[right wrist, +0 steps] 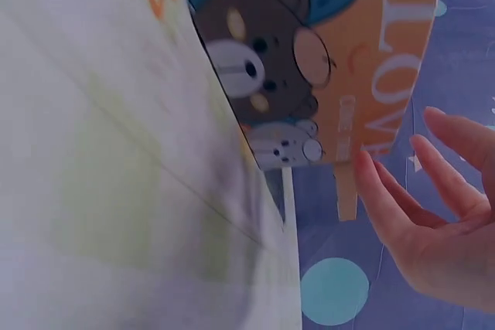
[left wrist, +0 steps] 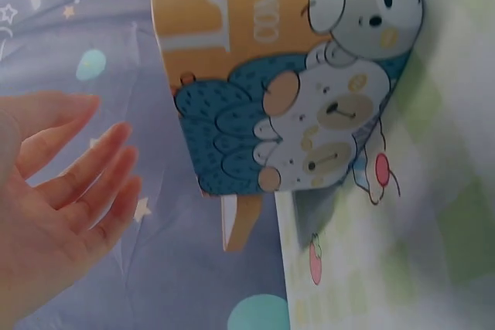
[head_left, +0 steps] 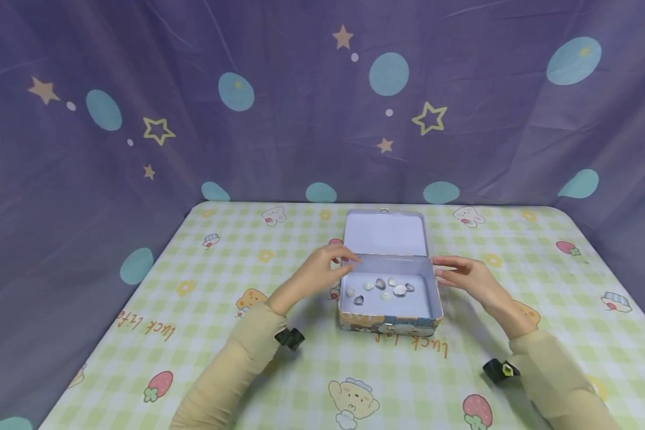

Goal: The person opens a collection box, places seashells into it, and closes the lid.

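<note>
A rectangular tin box point(head_left: 389, 327) with cartoon bears on its sides stands on the table, its lid point(head_left: 385, 233) raised at the back. Several small seashells point(head_left: 400, 291) lie scattered over the box's pale floor. My left hand point(head_left: 322, 266) is at the left rim, fingers loosely bent and holding nothing; the left wrist view shows the hand point(left wrist: 73, 187) apart from the printed side point(left wrist: 302, 75). On the right, my right hand point(head_left: 470, 276) has its fingertips right at the box's side wall. In the right wrist view its fingers point(right wrist: 383, 199) are spread and gently bent, with nothing gripped.
A green-and-white checked tablecloth point(head_left: 279, 382) with cartoon prints covers the table. Behind it and at both sides hangs a purple curtain point(head_left: 301, 143) with stars and teal dots. Dark wrist cameras point(head_left: 290, 338) sit on both sleeves.
</note>
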`<state>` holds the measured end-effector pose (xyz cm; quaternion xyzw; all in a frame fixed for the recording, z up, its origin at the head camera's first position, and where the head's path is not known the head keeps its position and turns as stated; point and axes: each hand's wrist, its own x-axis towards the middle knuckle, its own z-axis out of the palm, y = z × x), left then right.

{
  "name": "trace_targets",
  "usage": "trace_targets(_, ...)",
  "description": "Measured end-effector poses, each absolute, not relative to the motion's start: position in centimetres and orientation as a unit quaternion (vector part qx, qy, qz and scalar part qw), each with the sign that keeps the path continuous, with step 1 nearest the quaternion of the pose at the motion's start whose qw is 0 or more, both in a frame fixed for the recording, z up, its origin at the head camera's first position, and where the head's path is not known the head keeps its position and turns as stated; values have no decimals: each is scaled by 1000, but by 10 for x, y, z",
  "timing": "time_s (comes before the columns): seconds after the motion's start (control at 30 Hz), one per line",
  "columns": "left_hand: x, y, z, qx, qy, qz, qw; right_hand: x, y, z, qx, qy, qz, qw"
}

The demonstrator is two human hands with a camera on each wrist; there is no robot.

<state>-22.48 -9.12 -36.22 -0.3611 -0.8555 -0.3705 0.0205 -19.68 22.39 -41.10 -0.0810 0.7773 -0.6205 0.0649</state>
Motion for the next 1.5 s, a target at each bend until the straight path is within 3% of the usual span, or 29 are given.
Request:
trace_targets(0.17,-236,-93,-366,-338,-856,-386,54,-208,223,-400,-72,792,-602,67)
trace_targets(0.6,-273,-94,-382,-256,-853,-447,80,-245,224,-402,-51,798,-599,52)
trace_targets(1.0,-298,-96,-401,-199,-842,-501,28,-278,230,-437,-47,753,-656,27)
trace_targets(1.2,-312,-94,-414,-169,-823,-543,-5,-275,222,-430,-45,752,-657,37)
trace_targets(1.43,-407,-105,-525,-207,-784,-585,-17,-272,219,-426,-30,724,-687,57)
trace_targets(1.5,-422,-105,-542,-191,-782,-592,-28,-274,219,-429,-22,714,-697,63)
